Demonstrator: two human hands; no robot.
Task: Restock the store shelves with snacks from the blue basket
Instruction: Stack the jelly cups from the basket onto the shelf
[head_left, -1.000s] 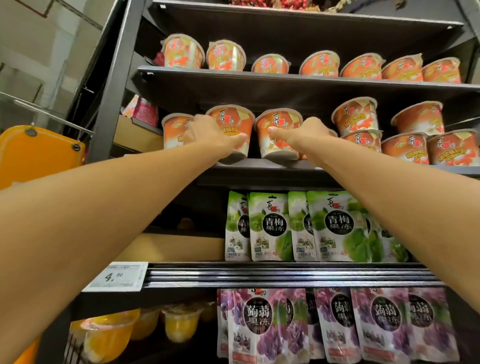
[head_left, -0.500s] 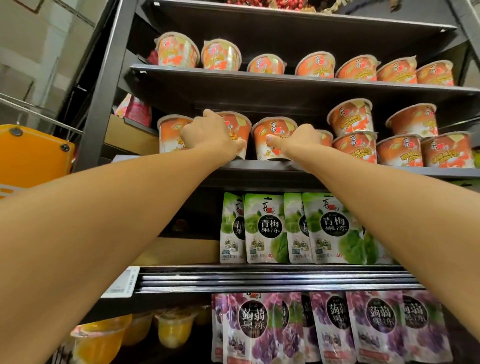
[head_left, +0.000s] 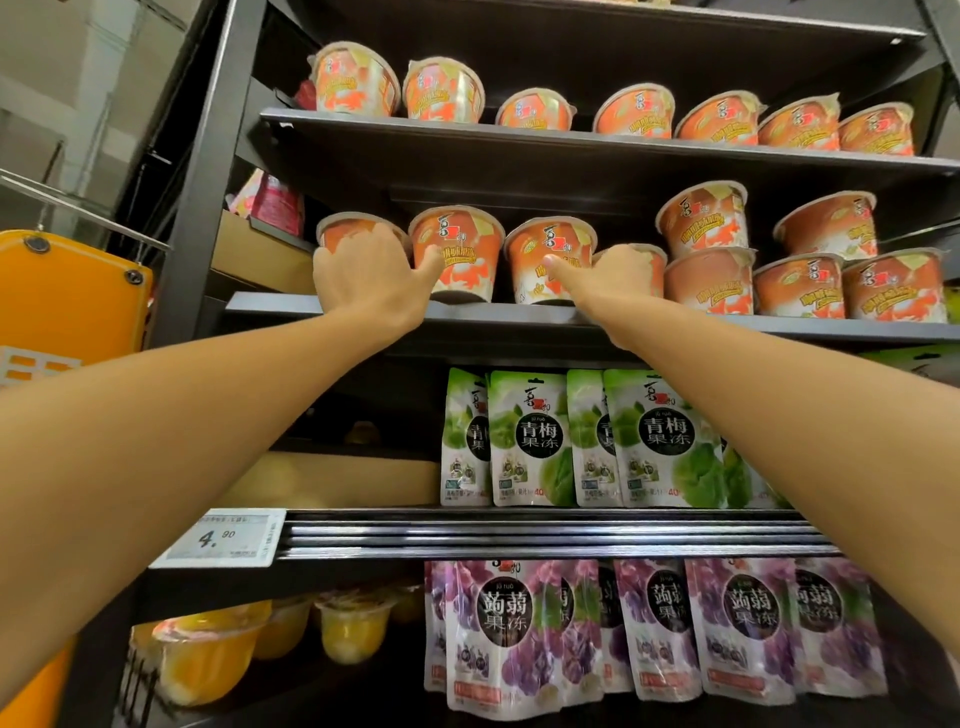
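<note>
Left hand and right hand each grip an orange jelly cup on the middle shelf.
Left fingers curl over the leftmost cup, thumb touching the second cup. Right fingers wrap a half-hidden cup, thumb out against the third cup. Green jelly pouches stand one shelf below.

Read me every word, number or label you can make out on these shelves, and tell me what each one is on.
"4.90" on the white paper price tag.
"青梅果冻" on the green stand-up pouches.
"蒟蒻果冻" on the purple stand-up pouches.
Orange foil-lidded cups: red logo and yellow lettering, too blurred to read.
Finer print on both kinds of pouch: too small to read.
</note>
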